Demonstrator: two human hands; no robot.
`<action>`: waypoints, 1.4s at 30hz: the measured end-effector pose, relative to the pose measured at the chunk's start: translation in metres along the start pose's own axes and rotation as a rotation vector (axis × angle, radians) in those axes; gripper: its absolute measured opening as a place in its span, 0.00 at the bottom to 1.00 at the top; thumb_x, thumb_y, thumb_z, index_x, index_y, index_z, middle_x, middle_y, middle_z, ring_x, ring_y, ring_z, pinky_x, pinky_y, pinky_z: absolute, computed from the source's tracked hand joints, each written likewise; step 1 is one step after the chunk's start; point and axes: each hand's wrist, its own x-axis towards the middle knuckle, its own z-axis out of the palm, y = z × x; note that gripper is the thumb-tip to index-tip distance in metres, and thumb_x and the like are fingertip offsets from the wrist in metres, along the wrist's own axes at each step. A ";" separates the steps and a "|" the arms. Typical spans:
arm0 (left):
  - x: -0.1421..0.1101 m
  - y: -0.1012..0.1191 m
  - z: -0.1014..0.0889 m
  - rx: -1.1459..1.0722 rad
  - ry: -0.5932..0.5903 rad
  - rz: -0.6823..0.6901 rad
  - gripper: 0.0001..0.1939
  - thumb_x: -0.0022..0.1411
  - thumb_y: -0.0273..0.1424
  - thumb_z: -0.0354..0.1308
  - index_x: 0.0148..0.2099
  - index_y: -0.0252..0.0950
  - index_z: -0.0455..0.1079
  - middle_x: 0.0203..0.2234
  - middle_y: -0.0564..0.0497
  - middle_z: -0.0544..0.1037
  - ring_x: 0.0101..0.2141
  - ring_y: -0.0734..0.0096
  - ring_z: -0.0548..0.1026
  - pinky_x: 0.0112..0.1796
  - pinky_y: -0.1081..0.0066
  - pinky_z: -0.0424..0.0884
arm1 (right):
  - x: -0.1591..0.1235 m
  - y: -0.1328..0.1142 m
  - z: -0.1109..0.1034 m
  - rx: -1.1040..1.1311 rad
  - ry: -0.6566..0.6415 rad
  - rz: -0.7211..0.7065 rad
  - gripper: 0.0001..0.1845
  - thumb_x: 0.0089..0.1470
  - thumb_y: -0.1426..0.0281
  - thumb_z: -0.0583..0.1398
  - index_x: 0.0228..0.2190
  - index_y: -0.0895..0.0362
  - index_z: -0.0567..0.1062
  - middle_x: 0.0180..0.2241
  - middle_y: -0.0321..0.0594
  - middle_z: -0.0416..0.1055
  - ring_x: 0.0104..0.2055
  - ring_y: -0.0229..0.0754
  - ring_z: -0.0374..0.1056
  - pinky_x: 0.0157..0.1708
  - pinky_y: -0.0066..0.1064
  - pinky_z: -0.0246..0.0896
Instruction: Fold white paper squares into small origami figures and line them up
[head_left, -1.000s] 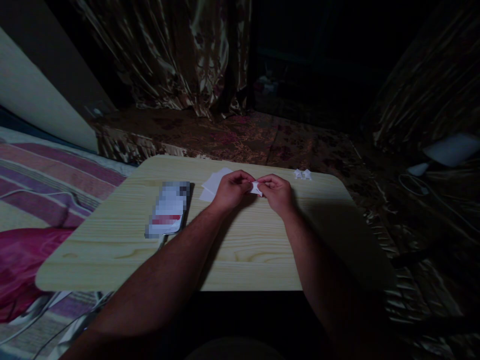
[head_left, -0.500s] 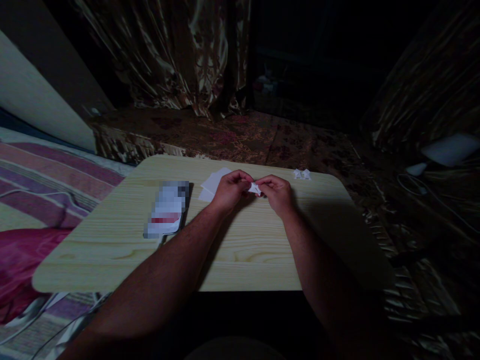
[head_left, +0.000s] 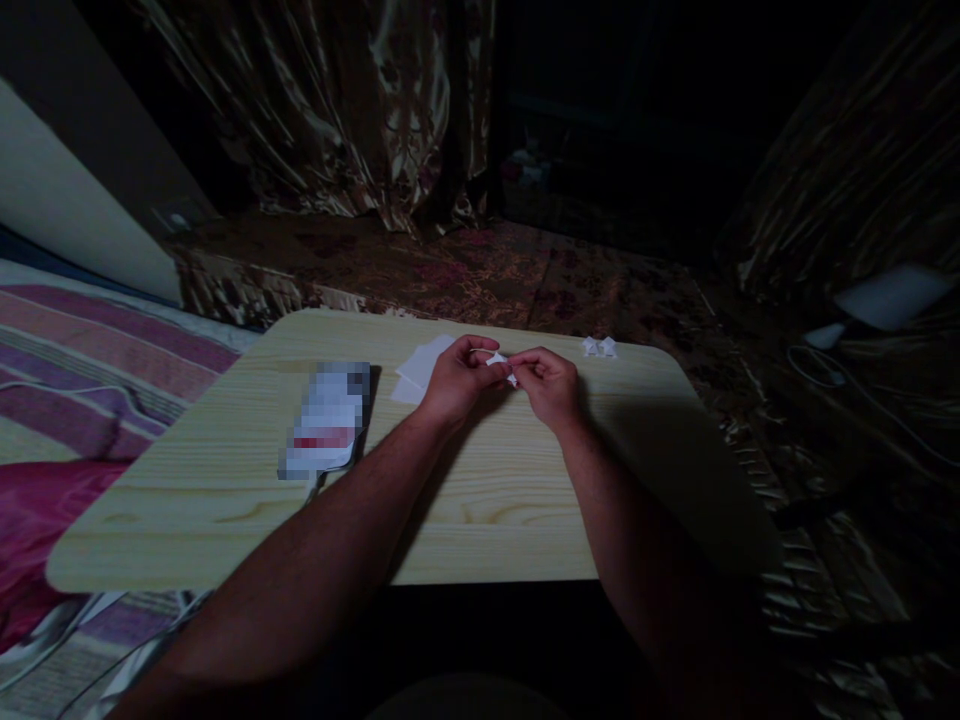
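Holds small folded white paper (head_left: 496,358) pinched in fingers of left hand (head_left: 454,382) and right hand (head_left: 553,386), over far half of desk (head_left: 487,490), right of flat white sheets (head_left: 424,363) and left of two small white pieces (head_left: 608,348) near far edge.

Pretty dim in here tbh: shiny brown-gold patterned curtain (head_left: 405,100) far side, pale wood-grain counter (head_left: 487,490), pink-and-purple striped cloth (head_left: 112,345) at left.

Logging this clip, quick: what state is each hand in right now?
Left hand: closed, holding a small folded white paper.
Right hand: closed, pinching the right side of that same paper.
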 end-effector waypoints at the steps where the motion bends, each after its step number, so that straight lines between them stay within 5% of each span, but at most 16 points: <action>1: 0.000 0.000 0.000 0.002 0.001 0.008 0.24 0.41 0.30 0.70 0.40 0.34 0.65 0.23 0.55 0.75 0.22 0.75 0.72 0.28 0.71 0.70 | 0.000 -0.001 0.000 -0.004 -0.001 -0.005 0.06 0.48 0.68 0.59 0.28 0.56 0.76 0.24 0.35 0.72 0.26 0.36 0.67 0.27 0.28 0.63; 15: 0.001 -0.001 0.001 0.066 0.062 0.081 0.20 0.42 0.26 0.66 0.40 0.35 0.68 0.24 0.55 0.73 0.23 0.76 0.72 0.29 0.72 0.69 | -0.001 -0.005 0.002 0.078 -0.005 0.103 0.15 0.45 0.67 0.62 0.37 0.56 0.72 0.24 0.34 0.72 0.24 0.35 0.67 0.26 0.28 0.65; 28: -0.001 -0.003 0.003 0.131 0.082 0.090 0.17 0.42 0.27 0.66 0.37 0.35 0.69 0.23 0.55 0.73 0.23 0.76 0.71 0.27 0.75 0.66 | 0.002 0.000 0.001 0.076 0.019 0.135 0.10 0.44 0.63 0.63 0.26 0.58 0.74 0.23 0.34 0.70 0.25 0.35 0.66 0.25 0.28 0.68; 42: 0.001 -0.001 0.000 -0.010 0.138 0.068 0.20 0.40 0.25 0.67 0.38 0.35 0.68 0.25 0.53 0.76 0.25 0.74 0.74 0.31 0.72 0.70 | 0.003 -0.002 -0.001 0.201 -0.007 0.231 0.12 0.42 0.67 0.63 0.33 0.58 0.74 0.24 0.35 0.72 0.24 0.35 0.68 0.24 0.26 0.65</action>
